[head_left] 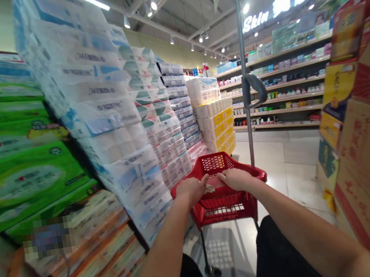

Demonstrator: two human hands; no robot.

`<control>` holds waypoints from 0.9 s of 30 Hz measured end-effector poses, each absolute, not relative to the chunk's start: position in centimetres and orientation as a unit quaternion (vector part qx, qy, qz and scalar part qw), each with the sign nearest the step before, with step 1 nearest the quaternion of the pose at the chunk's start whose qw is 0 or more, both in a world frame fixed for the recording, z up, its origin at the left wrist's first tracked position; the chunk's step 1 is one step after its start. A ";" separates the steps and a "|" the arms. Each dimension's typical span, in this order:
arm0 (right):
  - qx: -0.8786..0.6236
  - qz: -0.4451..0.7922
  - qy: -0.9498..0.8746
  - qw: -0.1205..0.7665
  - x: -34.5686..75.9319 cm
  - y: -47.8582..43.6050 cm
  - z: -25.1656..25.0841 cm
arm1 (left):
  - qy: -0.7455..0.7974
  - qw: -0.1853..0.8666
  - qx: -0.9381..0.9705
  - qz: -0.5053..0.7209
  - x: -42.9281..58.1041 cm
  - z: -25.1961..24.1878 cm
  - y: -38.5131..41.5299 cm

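Note:
A red plastic shopping cart (223, 215) stands in front of me in the aisle, its basket wall pierced with small holes. My left hand (190, 188) is closed over the left part of its handle, with the thumb pointing inward. On the right part, my right hand (236, 178) grips the same handle, thumb also inward. Beside my left thumb lies a small pale item (209, 188), too small to make out. A grey metal pole (248, 99) rises at the cart's right side with a dark grey hook-shaped piece (255, 90) on it.
On the left rise tall stacks of wrapped tissue packs (99, 91) and green packs (17, 176). Cardboard boxes (369, 159) are piled on the right. Pale floor tiles (298, 176) run between them towards shelves (286, 107) of small goods at the back.

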State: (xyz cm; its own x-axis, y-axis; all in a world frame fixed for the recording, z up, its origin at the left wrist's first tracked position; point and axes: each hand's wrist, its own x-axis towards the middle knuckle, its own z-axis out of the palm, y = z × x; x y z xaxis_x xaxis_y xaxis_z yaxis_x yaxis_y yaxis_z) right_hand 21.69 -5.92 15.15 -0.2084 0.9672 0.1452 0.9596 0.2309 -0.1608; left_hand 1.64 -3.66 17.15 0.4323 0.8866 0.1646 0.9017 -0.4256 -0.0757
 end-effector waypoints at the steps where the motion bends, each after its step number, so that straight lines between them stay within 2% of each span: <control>1: -0.619 0.017 -0.778 0.106 21.7 -6.0 15.2 | -0.516 0.092 -0.849 -0.060 1.8 16.5 -3.8; 4: -0.615 0.017 -0.781 0.107 21.8 -5.9 15.2 | -0.465 0.164 -0.857 -0.149 1.8 14.8 -4.5; 8: -0.637 0.039 -0.759 0.129 21.5 -5.3 15.1 | -0.533 0.213 -0.783 -0.241 0.6 13.3 -5.4; 13: -0.665 0.071 -0.726 0.160 21.2 -4.6 14.8 | -0.549 0.183 -0.792 -0.195 -0.9 13.3 -4.9; 19: -0.662 0.062 -0.734 0.143 21.4 -4.9 15.0 | -0.472 0.142 -0.870 0.015 -1.0 15.9 -1.9; 22: -0.661 0.066 -0.736 0.132 21.7 -5.3 15.0 | -0.469 0.122 -0.872 0.069 -0.2 16.5 -1.0; 24: -0.657 0.066 -0.740 0.127 22.0 -5.5 15.0 | -0.477 0.130 -0.868 0.052 0.3 16.1 -1.2; 27: -0.656 0.058 -0.744 0.118 22.5 -5.5 14.9 | -0.505 0.174 -0.842 -0.074 0.6 14.1 -3.0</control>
State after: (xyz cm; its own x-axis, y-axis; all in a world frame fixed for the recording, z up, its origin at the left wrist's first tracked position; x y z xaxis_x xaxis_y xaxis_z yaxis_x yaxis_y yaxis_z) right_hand 22.49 -5.51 14.88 -0.1127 0.9887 0.0987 0.9612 0.1336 -0.2412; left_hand 0.63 -3.02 14.06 0.4781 0.8253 0.3006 0.8768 -0.4287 -0.2177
